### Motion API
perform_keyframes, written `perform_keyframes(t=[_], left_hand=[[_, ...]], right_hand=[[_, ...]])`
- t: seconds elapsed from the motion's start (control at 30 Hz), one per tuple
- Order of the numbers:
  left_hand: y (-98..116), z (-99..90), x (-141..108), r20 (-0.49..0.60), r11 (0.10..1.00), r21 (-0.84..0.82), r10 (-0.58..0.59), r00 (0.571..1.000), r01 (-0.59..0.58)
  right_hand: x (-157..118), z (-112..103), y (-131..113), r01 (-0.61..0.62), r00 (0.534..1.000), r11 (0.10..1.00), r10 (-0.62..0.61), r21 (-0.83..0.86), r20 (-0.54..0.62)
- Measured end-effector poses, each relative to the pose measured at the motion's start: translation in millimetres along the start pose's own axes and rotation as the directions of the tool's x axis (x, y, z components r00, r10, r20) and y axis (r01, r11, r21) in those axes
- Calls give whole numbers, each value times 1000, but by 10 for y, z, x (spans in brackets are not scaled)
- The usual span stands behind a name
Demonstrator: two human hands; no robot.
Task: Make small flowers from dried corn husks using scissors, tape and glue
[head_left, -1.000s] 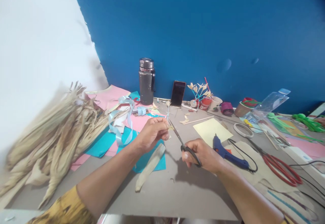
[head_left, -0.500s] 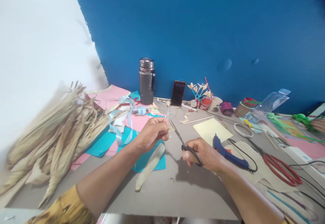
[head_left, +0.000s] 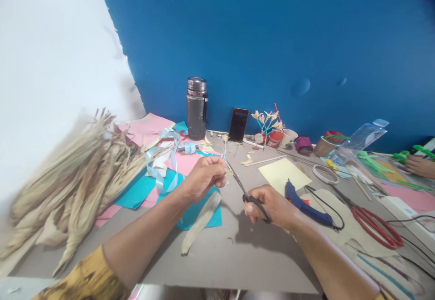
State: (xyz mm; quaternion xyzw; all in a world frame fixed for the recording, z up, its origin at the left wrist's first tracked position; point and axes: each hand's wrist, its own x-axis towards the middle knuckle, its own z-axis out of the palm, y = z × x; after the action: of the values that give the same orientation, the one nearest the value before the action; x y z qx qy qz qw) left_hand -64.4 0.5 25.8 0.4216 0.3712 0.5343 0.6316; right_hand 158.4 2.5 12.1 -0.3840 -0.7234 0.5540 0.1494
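My left hand [head_left: 208, 176] pinches a small pale piece of dried corn husk [head_left: 229, 172], partly hidden by the fingers. In my right hand [head_left: 268, 200] is a pair of scissors [head_left: 239, 182] with dark handles. Their blades point up and left, with the tips right beside the husk piece; whether they touch it I cannot tell. Below my left hand a longer strip of husk [head_left: 201, 225] lies across blue paper [head_left: 215, 214] and the table. Just beyond my fingers stands a small husk flower [head_left: 225, 138] on a pale stem.
A heap of dried husks [head_left: 74, 186] covers the left side. Toward the wall stand a flask [head_left: 196, 114], a phone [head_left: 239, 124] and husk flowers [head_left: 267, 119]. On the right lie a blue glue gun [head_left: 307, 207], red-handled scissors [head_left: 375, 227] and cables. Another person's hand [head_left: 419, 166] shows far right.
The scissor blades have come closer together beside the husk piece. My hands stay nearly in place. At the far right, the other person's hand and a green item have shifted.
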Motion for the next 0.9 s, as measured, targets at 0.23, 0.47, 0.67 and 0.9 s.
perform_keyframes(t=[0.23,0.47,0.67,0.9], left_hand=[[25,-2,-5,-4,1000,10,-7,1000,7],[22,7,-3,21,1000,11,-12,1000,12],[25,-6,-13,67,999,19,-32,997,31],[67,-10,-8,81,998,-16,-56,995,57]], right_hand=[[-15,-1,-56,-1,999,1000,1,1,37],[-1,22,-69,-64,998,998,64,4,9],[-6,6,-40,-45,998,999,45,2,51],[2,1,-32,-26,1000,1000,25,13,17]])
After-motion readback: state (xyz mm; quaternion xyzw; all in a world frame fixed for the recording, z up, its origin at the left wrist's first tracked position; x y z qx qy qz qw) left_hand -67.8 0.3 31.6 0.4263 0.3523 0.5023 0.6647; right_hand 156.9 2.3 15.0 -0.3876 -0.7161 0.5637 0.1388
